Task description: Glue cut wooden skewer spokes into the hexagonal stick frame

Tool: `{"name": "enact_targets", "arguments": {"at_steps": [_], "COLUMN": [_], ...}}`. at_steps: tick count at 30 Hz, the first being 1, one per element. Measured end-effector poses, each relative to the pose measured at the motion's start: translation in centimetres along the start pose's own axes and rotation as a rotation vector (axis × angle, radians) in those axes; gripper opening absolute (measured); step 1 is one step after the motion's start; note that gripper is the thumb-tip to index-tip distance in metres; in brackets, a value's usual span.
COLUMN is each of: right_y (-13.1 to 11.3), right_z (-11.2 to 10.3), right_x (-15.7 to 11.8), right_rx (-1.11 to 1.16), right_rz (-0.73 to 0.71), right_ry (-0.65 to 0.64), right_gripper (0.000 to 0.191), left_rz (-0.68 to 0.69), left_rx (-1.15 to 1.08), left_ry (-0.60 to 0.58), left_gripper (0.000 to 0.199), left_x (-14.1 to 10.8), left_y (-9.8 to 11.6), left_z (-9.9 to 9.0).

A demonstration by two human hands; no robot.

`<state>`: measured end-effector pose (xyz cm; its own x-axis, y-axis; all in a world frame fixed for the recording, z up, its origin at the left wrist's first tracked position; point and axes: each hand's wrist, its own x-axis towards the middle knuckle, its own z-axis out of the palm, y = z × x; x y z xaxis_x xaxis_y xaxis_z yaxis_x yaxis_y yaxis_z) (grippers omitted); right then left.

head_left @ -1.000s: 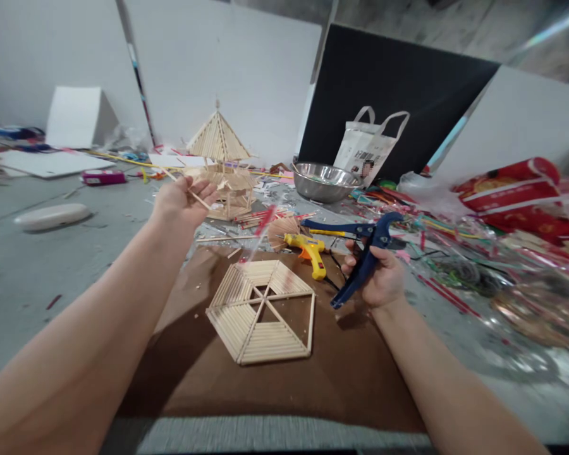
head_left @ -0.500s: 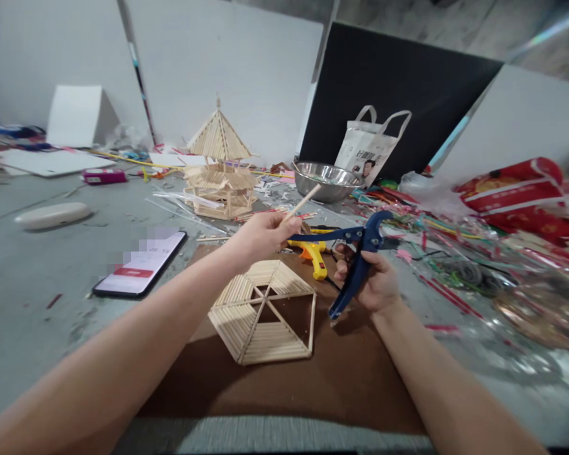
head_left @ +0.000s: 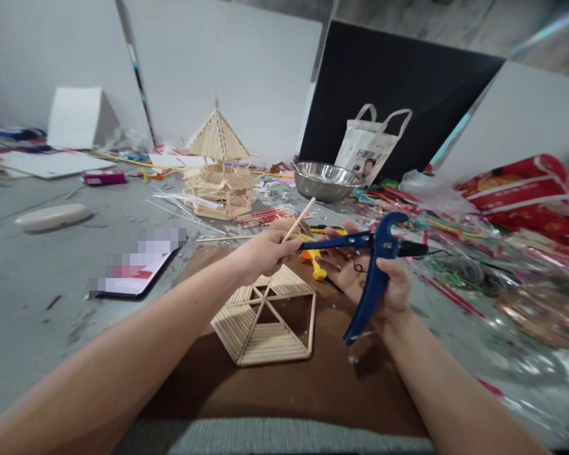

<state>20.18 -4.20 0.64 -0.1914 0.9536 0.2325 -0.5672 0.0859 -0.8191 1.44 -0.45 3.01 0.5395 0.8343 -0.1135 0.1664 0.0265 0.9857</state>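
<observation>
My left hand (head_left: 268, 253) is closed around a thin wooden stick (head_left: 299, 219) that slants up to the right. Its fingertips also meet the end of one handle of a blue pipe cutter (head_left: 373, 287). The cutter rests in my right hand (head_left: 393, 291), the thumb hooked over it and the other fingers spread behind; its handles are wide apart. Below my hands a hexagonal panel of wooden sticks (head_left: 275, 341) lies on a brown board (head_left: 265, 395). Some of its triangular sections are filled with sticks, and one on the right is an open gap. Behind the cutter, a yellow glue gun (head_left: 318, 268) is partly hidden.
A stick-built pavilion model (head_left: 219, 136) stands at the back, near a metal bowl (head_left: 327, 183) and a white bag (head_left: 367, 145). On the left lie a phone (head_left: 140, 278) and a white oval object (head_left: 53, 217). Loose plastic and red packaging (head_left: 521, 196) clutter the right.
The pipe cutter has moved right and slightly down, its handles spread wider. My right fingers have opened out behind it. My left hand and the stick have shifted slightly left and down.
</observation>
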Motion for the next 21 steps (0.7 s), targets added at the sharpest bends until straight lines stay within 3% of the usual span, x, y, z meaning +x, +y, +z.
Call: {"name": "enact_targets", "arguments": {"at_steps": [4, 7, 9, 13, 16, 21], "right_y": [-0.3, -0.8, -1.1, -1.2, -0.7, 0.0], "right_z": [-0.1, -0.7, -1.0, -1.4, -1.4, -1.8], "right_x": [0.4, 0.7, 0.9, 0.8, 0.5, 0.4], "right_rx": [0.034, 0.006, -0.099, -0.58, -0.992, -1.647], "right_rz": [-0.031, -0.138, -0.231, -0.489, -0.581, -0.608], "right_ry": [0.075, 0.151, 0.205, 0.365, 0.439, 0.364], "right_gripper": [0.025, 0.023, 0.021, 0.01, 0.01, 0.033], "left_rz": [-0.006, 0.002, 0.006, 0.125, 0.239, 0.264], "left_rx": [0.11, 0.201, 0.23, 0.266, 0.315, 0.359], "left_ry": [-0.019, 0.04, 0.02, -0.036, 0.05, 0.216], "left_gripper": [0.029, 0.026, 0.023, 0.024, 0.02, 0.016], "left_x": [0.0, -0.2, -0.4, -0.6, -0.2, -0.2], "left_y": [0.0, 0.5, 0.9, 1.3, 1.0, -0.3], "left_z": [-0.1, -0.9, -1.5, -1.9, -1.3, -0.3]}}
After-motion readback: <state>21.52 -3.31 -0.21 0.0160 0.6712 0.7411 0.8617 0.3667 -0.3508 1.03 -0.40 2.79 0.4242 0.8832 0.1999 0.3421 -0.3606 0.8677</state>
